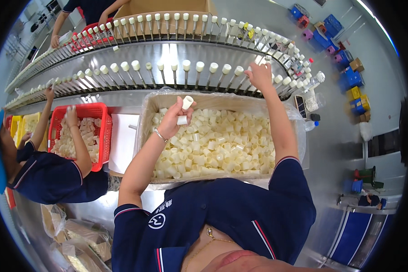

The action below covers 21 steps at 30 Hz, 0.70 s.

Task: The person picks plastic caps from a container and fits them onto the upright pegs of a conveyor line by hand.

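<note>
Short white plastic caps, hollow and cup-shaped, fill the large plastic-lined box before me. My left hand is raised over its near-left side, fingers curled round a plastic cap with its open end up and a second cap lower in the palm. My right hand reaches past the box to a curved row of upright metal rods, most topped with caps. Its fingers are pinched at a rod top, largely hiding the cap there. Beside it, a capped rod stands to the left.
Left of me, a co-worker reaches over a red basket of pale pieces and toward the rods. Another person works behind the far rod row. A white sheet lies beside my box; a phone is at right.
</note>
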Available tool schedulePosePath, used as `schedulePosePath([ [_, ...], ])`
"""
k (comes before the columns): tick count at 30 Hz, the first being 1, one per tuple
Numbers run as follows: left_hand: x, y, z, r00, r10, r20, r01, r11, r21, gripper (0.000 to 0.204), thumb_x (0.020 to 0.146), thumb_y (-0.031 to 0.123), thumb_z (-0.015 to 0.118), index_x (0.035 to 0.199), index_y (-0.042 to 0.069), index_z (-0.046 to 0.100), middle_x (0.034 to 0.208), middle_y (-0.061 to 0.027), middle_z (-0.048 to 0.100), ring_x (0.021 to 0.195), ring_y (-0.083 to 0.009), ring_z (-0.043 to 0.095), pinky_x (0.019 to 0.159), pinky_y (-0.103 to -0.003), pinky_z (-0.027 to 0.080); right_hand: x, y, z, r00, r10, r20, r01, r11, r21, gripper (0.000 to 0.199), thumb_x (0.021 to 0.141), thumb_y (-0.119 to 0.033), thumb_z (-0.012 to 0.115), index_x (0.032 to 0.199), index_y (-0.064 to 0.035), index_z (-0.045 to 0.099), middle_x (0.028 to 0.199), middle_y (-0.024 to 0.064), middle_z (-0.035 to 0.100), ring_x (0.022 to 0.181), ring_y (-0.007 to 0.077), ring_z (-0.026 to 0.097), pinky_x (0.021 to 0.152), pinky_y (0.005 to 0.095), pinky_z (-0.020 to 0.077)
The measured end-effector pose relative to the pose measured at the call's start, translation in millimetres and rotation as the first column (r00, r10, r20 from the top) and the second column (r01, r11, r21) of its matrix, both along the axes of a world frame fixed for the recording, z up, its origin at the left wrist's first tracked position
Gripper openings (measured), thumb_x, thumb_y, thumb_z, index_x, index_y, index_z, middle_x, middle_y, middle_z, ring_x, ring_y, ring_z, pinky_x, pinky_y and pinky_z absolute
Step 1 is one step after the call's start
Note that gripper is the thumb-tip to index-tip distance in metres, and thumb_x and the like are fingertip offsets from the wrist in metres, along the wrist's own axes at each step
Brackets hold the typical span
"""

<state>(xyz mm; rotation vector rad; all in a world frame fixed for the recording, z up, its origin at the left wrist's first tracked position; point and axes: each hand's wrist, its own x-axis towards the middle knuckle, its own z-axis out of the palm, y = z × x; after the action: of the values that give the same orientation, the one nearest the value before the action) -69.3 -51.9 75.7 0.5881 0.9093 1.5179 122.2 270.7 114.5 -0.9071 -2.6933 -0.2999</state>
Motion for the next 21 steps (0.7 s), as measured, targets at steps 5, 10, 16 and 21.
schedulePosePath([
  [5, 1, -6, -6, 0.997, -0.009, 0.078, 0.010, 1.000, -0.008, 0.059, 0.098, 0.057, 0.029, 0.111, 0.006, 0.055, 0.073, 0.0018, 0.048, 0.061, -0.0090, 0.046, 0.053, -0.025, 0.037, 21, 10, -7, 0.939, -0.185, -0.290, 0.136, 0.974, -0.180, 0.032, 0.087, -0.038, 0.058, 0.098, -0.0098, 0.067, 0.072, 0.0122, 0.065, 0.083, 0.0302, 0.061, 0.092, 0.0416, 0.0309],
  [10, -1, -8, -5, 0.995, 0.023, 0.093, -0.017, 0.998, -0.063, 0.058, 0.097, 0.059, 0.030, 0.111, 0.008, 0.055, 0.071, 0.0022, 0.046, 0.061, -0.0089, 0.046, 0.054, -0.025, 0.037, 50, 28, -12, 0.968, -0.207, -0.142, 0.194, 0.976, -0.101, 0.033, 0.086, -0.040, 0.058, 0.094, -0.0095, 0.068, 0.077, 0.0139, 0.067, 0.086, 0.0313, 0.062, 0.092, 0.0436, 0.0313],
  [16, 5, 2, 0, 0.991, -0.015, 0.134, 0.020, 0.999, -0.032, 0.062, 0.096, 0.062, 0.027, 0.096, 0.008, 0.058, 0.068, 0.0024, 0.047, 0.059, -0.0094, 0.045, 0.052, -0.025, 0.034, 63, 41, -18, 0.927, -0.335, 0.170, 0.313, 0.939, 0.144, 0.036, 0.083, -0.039, 0.063, 0.096, -0.0063, 0.066, 0.089, 0.0140, 0.067, 0.096, 0.0323, 0.058, 0.098, 0.0478, 0.0289],
  [21, 0, 0, -7, 0.975, -0.097, 0.201, 0.092, 0.995, 0.031, 0.063, 0.093, 0.067, 0.021, 0.075, 0.011, 0.045, 0.068, 0.0006, 0.046, 0.059, -0.0120, 0.045, 0.054, -0.026, 0.036, 34, -35, 15, 0.952, -0.053, -0.302, 0.148, 0.942, 0.301, 0.040, 0.081, -0.030, 0.069, 0.111, -0.0030, 0.061, 0.106, 0.0126, 0.061, 0.101, 0.0311, 0.054, 0.095, 0.0460, 0.0343],
])
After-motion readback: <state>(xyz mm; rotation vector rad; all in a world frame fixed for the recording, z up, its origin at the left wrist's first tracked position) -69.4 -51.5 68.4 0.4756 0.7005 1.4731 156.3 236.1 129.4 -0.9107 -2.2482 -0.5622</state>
